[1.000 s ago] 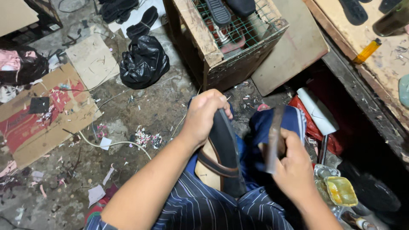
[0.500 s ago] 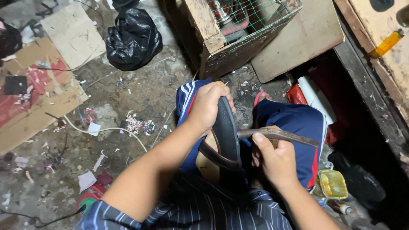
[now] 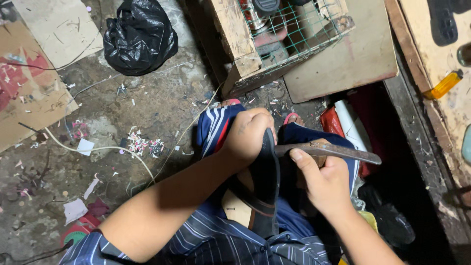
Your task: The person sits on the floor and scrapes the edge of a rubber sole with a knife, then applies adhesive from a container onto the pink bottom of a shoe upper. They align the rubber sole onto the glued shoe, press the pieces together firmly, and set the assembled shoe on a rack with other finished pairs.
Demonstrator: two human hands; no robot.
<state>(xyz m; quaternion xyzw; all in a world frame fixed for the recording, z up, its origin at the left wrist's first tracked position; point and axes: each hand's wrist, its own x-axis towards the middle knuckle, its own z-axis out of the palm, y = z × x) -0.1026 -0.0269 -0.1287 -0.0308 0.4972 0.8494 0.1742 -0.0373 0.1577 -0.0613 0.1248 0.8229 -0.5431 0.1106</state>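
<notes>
Left hand (image 3: 248, 135) clamps black sandal sole (image 3: 267, 181) upright at its top end, right hand (image 3: 324, 184) fisted on rusty knife (image 3: 326, 150); sole likely light, flexy — grip near cut.

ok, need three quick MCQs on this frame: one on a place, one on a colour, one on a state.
1. Where does the black plastic bag lie?
A. on the floor, upper left
B. inside the wire crate
C. on the person's lap

2. What colour is the small bottle on the bench at right?
A. green
B. orange-yellow
C. white

3. How does the right hand stand?
A. open and empty
B. flat on the floor
C. closed on a knife

Answers: 1 A, it sits on the littered floor left of the wooden crate. 2 B, its body is orange-yellow. 3 C, its fingers wrap the knife, the blade meeting the dark sandal gripped by the left hand.
</notes>
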